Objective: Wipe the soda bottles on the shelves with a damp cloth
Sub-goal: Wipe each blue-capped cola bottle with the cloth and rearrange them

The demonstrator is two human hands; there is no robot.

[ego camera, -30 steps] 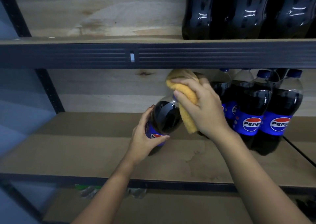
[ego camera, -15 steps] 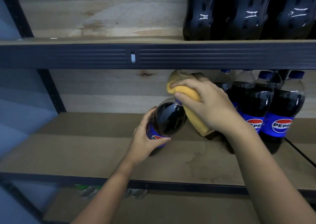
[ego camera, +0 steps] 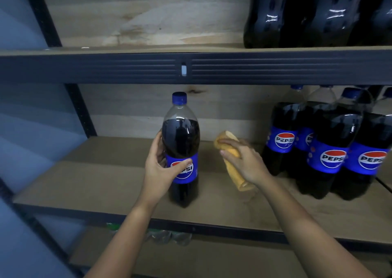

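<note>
Bottle (ego camera: pixel 180 150) upright in left hand's (ego camera: pixel 162 167) grip; right hand (ego camera: pixel 244 161) clutches cloth (ego camera: pixel 232 161) beside it.

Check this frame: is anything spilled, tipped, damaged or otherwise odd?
Nothing stands out. The held bottle stands upright and capped on the middle shelf, apart from the upright group. No spill shows.

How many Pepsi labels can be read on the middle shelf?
4: one on the bottle that the left hand holds, three in the group at right. More labels may be hidden behind.
</note>
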